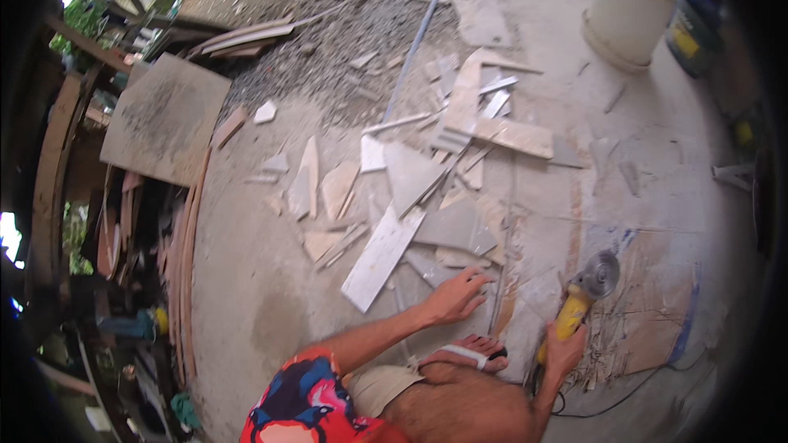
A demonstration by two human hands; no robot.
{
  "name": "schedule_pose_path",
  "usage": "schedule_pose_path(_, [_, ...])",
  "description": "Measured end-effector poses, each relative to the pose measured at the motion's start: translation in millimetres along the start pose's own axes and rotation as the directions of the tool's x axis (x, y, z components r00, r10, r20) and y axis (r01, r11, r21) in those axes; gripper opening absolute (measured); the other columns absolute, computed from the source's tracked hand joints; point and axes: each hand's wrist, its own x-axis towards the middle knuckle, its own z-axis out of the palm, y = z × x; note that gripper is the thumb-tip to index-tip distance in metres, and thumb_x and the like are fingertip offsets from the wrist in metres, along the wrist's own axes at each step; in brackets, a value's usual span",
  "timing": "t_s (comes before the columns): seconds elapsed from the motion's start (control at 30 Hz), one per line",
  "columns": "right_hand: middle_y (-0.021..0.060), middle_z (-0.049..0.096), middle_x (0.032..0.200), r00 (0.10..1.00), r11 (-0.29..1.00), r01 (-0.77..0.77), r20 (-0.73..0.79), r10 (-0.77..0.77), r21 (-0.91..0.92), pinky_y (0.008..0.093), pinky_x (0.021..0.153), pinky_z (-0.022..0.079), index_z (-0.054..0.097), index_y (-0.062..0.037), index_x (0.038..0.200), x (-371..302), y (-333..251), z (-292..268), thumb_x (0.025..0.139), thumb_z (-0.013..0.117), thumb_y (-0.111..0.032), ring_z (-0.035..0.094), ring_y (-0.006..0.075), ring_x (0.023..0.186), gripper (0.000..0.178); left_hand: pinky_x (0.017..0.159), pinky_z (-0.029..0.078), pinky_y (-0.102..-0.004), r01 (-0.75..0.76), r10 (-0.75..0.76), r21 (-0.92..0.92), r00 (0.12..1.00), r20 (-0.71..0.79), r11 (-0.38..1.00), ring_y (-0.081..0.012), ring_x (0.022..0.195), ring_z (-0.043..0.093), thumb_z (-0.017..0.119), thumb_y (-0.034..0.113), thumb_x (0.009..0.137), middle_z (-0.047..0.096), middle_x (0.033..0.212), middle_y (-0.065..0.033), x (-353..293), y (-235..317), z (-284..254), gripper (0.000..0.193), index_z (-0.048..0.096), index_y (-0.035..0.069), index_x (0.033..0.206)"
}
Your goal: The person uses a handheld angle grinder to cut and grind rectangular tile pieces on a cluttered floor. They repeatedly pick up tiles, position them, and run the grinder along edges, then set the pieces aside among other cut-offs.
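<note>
My right hand point(565, 346) is wrapped round the yellow body of an angle grinder point(574, 309), whose round cutting disc point(602, 274) points away from me at the right. My left hand point(460, 295) reaches forward over the floor with its fingers apart and holds nothing. Just beyond it lie broken tile pieces, among them a grey tile shard point(458, 228) and a long white tile strip point(383, 257). My sandalled foot point(472, 354) rests on the floor between my two hands.
A heap of tile offcuts point(501, 133) spreads ahead, with gravel point(328, 49) behind it. Flattened cardboard point(657, 303) lies under the grinder side, where a black cord point(611, 413) trails. A white bucket point(628, 16) stands far right; a square board point(167, 119) and timber point(185, 279) line the left.
</note>
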Motion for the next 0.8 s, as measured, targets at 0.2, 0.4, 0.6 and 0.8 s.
schedule_pose_path(0.2, [0.0238, 0.064, 0.111, 0.998, 1.0, 0.004, -0.057, -0.003, 0.019, 0.0547, 0.09, 0.048, 0.055, 0.0007, 0.119, 1, 1, 4, 0.069, 0.089, -0.041, 0.061, 0.0458, 0.105, 0.074, 0.089, 0.053, -0.0459, -0.001, 0.0, 0.023, 0.999, 0.033, 1.0, -0.0387, 0.102, 0.064, 0.066, 0.014, 0.095, 0.056, 0.122, -0.0201, 9, 7, -4, 0.043, 0.056, 0.009, 0.136])
schedule_pose_path(0.4, [0.0235, 0.065, 0.109, 1.0, 0.996, -0.025, -0.008, 0.026, 0.082, 0.0545, 0.089, 0.049, 0.056, 0.0005, 0.117, 1, -1, -4, 0.068, 0.09, -0.042, 0.062, 0.0453, 0.104, 0.074, 0.086, 0.053, -0.0438, 0.006, -0.006, 0.004, 0.989, 0.15, 1.0, -0.0345, 0.096, 0.066, 0.065, 0.015, 0.097, 0.058, 0.113, -0.0176, 9, 19, 5, 0.04, 0.057, 0.009, 0.135])
schedule_pose_path(0.6, [0.0244, 0.065, 0.107, 1.0, 0.996, -0.02, 0.007, 0.019, 0.092, 0.0539, 0.087, 0.05, 0.056, 0.0005, 0.113, -1, -3, -12, 0.069, 0.089, -0.045, 0.064, 0.0458, 0.102, 0.071, 0.085, 0.054, -0.0429, -0.054, 0.049, 0.024, 0.982, 0.184, 0.998, -0.0319, 0.096, 0.068, 0.065, 0.016, 0.098, 0.059, 0.111, -0.016, 5, 16, 15, 0.04, 0.057, 0.009, 0.136])
schedule_pose_path(0.8, [0.0249, 0.065, 0.107, 1.0, 0.994, -0.006, 0.005, 0.006, 0.112, 0.0539, 0.086, 0.05, 0.055, 0.0017, 0.112, 1, 1, -11, 0.07, 0.089, -0.048, 0.064, 0.046, 0.1, 0.074, 0.086, 0.055, -0.0421, -0.067, 0.053, 0.055, 0.975, 0.217, 0.996, -0.0301, 0.097, 0.069, 0.065, 0.016, 0.097, 0.061, 0.114, -0.0162, 9, 18, 15, 0.041, 0.056, 0.01, 0.137])
